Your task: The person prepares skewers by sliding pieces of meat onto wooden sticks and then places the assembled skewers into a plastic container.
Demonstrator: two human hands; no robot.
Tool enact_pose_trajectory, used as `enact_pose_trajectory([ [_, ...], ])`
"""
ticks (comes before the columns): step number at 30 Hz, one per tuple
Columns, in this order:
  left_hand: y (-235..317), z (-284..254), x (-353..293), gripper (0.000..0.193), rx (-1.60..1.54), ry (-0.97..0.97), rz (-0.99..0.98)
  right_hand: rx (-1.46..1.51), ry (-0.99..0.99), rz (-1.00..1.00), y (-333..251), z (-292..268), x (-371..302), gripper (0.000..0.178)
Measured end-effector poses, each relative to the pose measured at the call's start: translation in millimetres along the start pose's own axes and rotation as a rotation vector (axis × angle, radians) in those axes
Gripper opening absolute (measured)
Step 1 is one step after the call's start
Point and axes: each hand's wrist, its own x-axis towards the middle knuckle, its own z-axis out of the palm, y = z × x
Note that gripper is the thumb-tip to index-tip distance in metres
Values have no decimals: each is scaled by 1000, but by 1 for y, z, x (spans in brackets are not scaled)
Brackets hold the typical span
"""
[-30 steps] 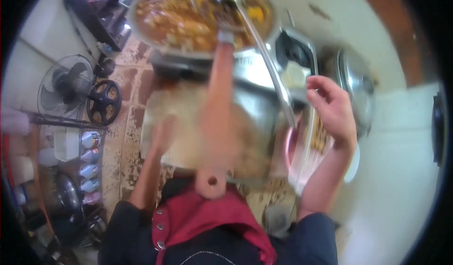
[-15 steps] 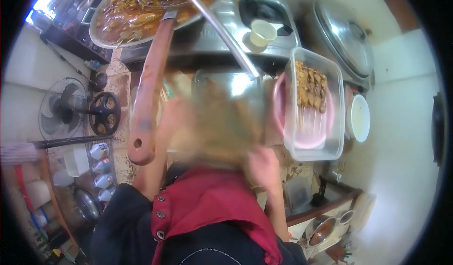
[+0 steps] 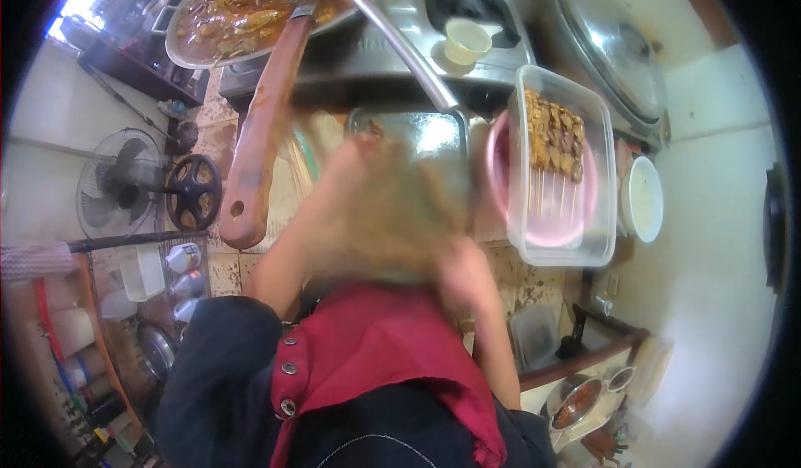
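Observation:
My left hand (image 3: pixel 357 153) reaches over the upper left part of a dark, shiny rectangular tray (image 3: pixel 417 126). Motion smears its fingers; a small brown bit shows at their tips. My right hand (image 3: pixel 464 274), blurred too, is lower, beside the near right corner of a smeared brownish-green patch (image 3: pixel 388 226). That patch lies between both hands and over the near part of the tray; its kind cannot be made out. Right of the tray, a clear plastic container (image 3: pixel 584 239) holds several skewers of browned food (image 3: pixel 555 138), sticks pointing toward me.
A wide pan of reddish-brown stew (image 3: pixel 242 30) sits at the far left, with a wooden-handled utensil (image 3: pixel 267 126) across the view. A pale cup (image 3: pixel 465 42) stands on the metal stove (image 3: pixel 375 55). Under the container is a pink basin (image 3: pixel 494 168); at right, a white bowl (image 3: pixel 642 201).
My left hand has moved up and right, over the tray. My right hand stays near the lower right corner of the blurred patch. The whole view has shifted slightly.

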Motion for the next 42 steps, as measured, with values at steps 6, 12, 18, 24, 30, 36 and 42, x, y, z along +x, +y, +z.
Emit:
enact_pose_trajectory([
  [6, 19, -2, -77, 26, 335, -76, 454, 20, -8, 141, 73, 36, -17, 23],
  [12, 40, -15, -84, 25, 382, -136, 221, 114, 116, 181, 36, 25, -12, 19],
  [18, -4, -29, -67, 25, 354, -32, 410, 48, 109, 79, 23, 25, 9, 18],
  [24, -65, -59, -80, 36, 864, 126, -134, 12, 71, 28, 6, 13, 11, 22],
  [30, -125, -32, -120, 33, 928, 153, -162, -63, -95, -136, 50, 54, 16, 18],
  [36, -166, -45, -119, 23, 449, 116, -146, -58, -204, -152, 27, 16, -9, 19],
  [42, -105, -18, -159, 16, 108, 173, -281, 344, 75, -447, 16, -142, -50, 19],
])
